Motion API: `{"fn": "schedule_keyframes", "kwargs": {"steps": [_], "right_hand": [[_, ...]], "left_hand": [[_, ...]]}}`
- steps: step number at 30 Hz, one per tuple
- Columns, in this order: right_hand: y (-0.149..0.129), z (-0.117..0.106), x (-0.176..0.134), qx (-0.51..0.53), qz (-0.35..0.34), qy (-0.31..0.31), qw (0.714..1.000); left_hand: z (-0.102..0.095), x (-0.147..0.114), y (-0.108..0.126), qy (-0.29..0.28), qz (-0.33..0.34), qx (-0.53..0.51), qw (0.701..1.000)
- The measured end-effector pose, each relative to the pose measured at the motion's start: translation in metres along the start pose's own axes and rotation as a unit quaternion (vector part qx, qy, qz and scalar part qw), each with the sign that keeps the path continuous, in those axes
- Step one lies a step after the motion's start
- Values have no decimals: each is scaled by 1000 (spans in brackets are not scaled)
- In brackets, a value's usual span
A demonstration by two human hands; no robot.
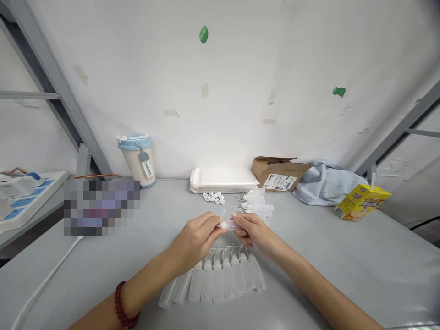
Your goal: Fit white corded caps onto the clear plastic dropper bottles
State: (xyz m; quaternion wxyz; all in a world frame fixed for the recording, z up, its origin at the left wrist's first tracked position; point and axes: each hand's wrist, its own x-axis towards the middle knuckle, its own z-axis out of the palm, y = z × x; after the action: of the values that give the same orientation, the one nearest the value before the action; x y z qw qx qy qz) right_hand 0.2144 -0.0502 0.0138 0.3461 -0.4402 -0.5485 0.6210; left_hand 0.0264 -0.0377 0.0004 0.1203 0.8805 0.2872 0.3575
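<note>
Between my two hands is a small clear plastic bottle [233, 225] with a white neck, lying sideways above the table. My left hand [201, 231] pinches its white cap end, where a thin white strap sticks up. The bottle's body is gripped by the fingers of my right hand [252, 228]. Below my hands lies a fanned row of several similar clear bottles [217, 282], their thin white tubes curving at the top. Beyond my right hand is a pile of more such bottles [256, 201]. Small white caps [213, 198] lie in a cluster behind my left hand.
At the back stand a white flat stack [223, 178], an open cardboard box [280, 176], a pale blue cloth [326, 181] and a yellow drink carton [362, 202]. Leftward are a tumbler [137, 160], a blurred item [101, 208] with a white cable [48, 279], and a power strip [32, 199].
</note>
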Motion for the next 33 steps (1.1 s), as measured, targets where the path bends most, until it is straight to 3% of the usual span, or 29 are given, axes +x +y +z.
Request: {"fn": "schedule_keyframes", "kwargs": {"steps": [4,11,15,21,27,30,33], "right_hand": [[-4,2,-4,64,63,-11,996],[-4,4,-4,107,45,12,993],[-2,0,-2,98,35,28,994],[0,6,-3,77,32,8,997],[-1,11,-3,7,-3,22,1000],[2,12,-1,-49,-54,47,996],[5,13,0,-88,-99,62,989]], "left_hand": [[2,-3,-3,-4,69,42,997],[0,0,1,-3,-11,-55,998],[0,0,1,13,-16,-58,998],[0,1,3,-7,-40,-59,997],[-5,6,9,-8,-151,-134,979],[-8,9,10,-25,-216,-210,953],[-8,9,9,-6,-239,-241,941]]}}
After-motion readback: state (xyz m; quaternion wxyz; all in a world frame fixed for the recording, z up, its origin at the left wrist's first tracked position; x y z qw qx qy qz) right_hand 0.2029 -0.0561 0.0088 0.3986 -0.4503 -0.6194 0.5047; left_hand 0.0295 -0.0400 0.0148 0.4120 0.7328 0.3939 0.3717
